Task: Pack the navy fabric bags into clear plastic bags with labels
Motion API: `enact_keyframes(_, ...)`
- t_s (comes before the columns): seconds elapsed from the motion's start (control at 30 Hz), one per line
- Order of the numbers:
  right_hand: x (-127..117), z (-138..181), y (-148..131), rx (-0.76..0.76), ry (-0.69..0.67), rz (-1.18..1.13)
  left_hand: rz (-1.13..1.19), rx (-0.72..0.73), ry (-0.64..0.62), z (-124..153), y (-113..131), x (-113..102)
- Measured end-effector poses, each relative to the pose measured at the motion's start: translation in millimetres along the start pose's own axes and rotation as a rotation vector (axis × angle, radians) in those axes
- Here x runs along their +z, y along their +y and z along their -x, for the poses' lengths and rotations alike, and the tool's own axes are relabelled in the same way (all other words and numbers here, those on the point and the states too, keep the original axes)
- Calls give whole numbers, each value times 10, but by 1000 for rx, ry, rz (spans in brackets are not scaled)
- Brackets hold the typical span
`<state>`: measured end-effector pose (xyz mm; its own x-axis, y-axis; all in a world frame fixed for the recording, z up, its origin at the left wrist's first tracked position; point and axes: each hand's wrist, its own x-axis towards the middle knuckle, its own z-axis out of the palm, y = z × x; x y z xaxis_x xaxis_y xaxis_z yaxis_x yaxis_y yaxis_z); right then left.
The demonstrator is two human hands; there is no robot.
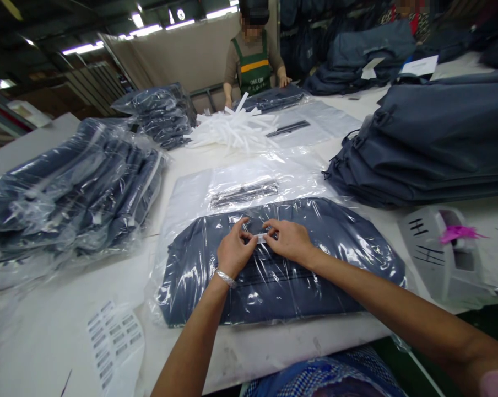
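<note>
A dark blue folded fabric item in a clear plastic bag lies flat in front of me. Over its middle, my left hand and my right hand pinch the two ends of a small white sticker between thumbs and fingers. The sticker is at the plastic; whether it is stuck down I cannot tell. To the left of my left forearm rests a sheet of barcode stickers, part of its backing bare.
Bagged dark items are stacked at left, with unbagged dark fabric items at right. A translucent plastic box with pink ties stands near my right arm. White strips lie in a heap ahead; a co-worker stands across the table.
</note>
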<state>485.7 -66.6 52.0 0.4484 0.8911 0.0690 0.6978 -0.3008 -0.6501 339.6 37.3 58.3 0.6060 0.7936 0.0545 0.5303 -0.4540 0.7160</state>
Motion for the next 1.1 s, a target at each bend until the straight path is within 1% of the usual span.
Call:
enact_keyframes(0.17, 19, -20, 12, 3, -14, 30, -66, -14, -10, -6, 30, 12)
enact_keyframes(0.33, 70, -31, 46, 7, -36, 32, -81, -6, -13, -6, -26, 70)
enact_keyframes(0.53, 117, -43, 66, -4, -60, 66, -185, 1, -46, 7, -88, 122)
enact_keyframes(0.73, 101, -32, 53, -15, -98, 111, -236, -1, -93, 15, -66, 121)
enact_keyframes(1.1, 142, -47, 61, -9, -118, 158, -284, 18, -91, 37, -61, 150)
